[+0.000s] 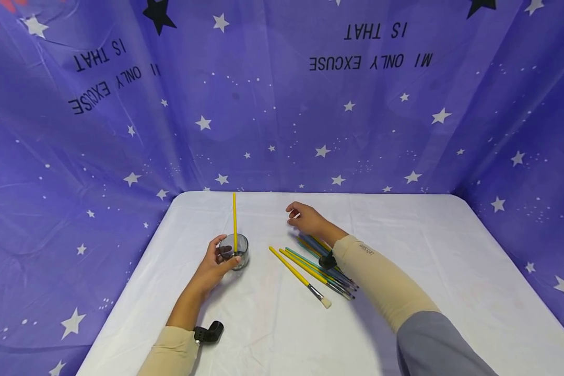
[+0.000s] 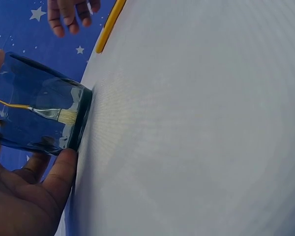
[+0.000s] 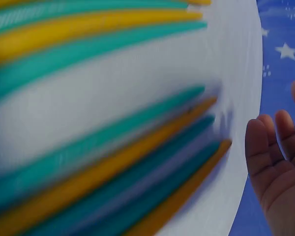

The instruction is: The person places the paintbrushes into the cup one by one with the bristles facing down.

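Observation:
A clear glass [image 1: 242, 257] stands on the white table, and my left hand [image 1: 214, 268] holds it with thumb and fingers around its side. Inside leans a yellow-handled paintbrush [image 1: 235, 219], its pale bristles down at the glass bottom in the left wrist view. My right hand [image 1: 307, 218] hovers above the far ends of a pile of paintbrushes [image 1: 317, 269], holding nothing, its fingers loosely bent. Yellow and teal handles fan out below it in the right wrist view, blurred. One yellow paintbrush [image 1: 295, 270] with a wide pale tip lies at the pile's left side.
A white cloth covers the table [image 1: 263, 334]. Behind it and along both sides hangs a purple curtain [image 1: 282, 130] with stars and lettering. The right forearm passes over part of the brush pile and hides it.

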Action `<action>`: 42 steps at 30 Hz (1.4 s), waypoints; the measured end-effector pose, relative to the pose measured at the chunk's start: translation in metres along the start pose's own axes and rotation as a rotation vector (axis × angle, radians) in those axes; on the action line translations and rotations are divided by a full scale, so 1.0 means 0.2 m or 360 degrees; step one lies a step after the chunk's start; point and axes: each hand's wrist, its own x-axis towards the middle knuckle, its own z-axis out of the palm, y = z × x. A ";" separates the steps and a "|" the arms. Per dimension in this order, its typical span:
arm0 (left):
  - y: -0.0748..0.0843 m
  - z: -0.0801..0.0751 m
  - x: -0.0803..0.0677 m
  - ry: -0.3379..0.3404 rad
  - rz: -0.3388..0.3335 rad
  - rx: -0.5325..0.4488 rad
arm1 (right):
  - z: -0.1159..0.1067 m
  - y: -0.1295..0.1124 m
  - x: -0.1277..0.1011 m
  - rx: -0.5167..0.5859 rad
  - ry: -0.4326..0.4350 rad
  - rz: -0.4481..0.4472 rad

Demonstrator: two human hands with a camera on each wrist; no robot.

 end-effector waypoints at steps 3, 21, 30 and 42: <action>0.00 0.00 0.00 -0.0002 -0.0005 -0.0001 | -0.04 0.04 0.00 -0.0050 -0.0028 0.0058; 0.00 0.00 -0.01 -0.0017 -0.0007 0.0018 | -0.12 0.11 -0.04 -0.0448 -0.0174 0.0200; 0.00 -0.01 -0.01 -0.0013 -0.0028 0.0010 | -0.11 0.09 -0.03 -0.0541 -0.0283 0.0197; 0.00 0.00 0.00 -0.0018 -0.0024 -0.0014 | -0.10 0.08 -0.03 -0.0667 -0.0273 0.0172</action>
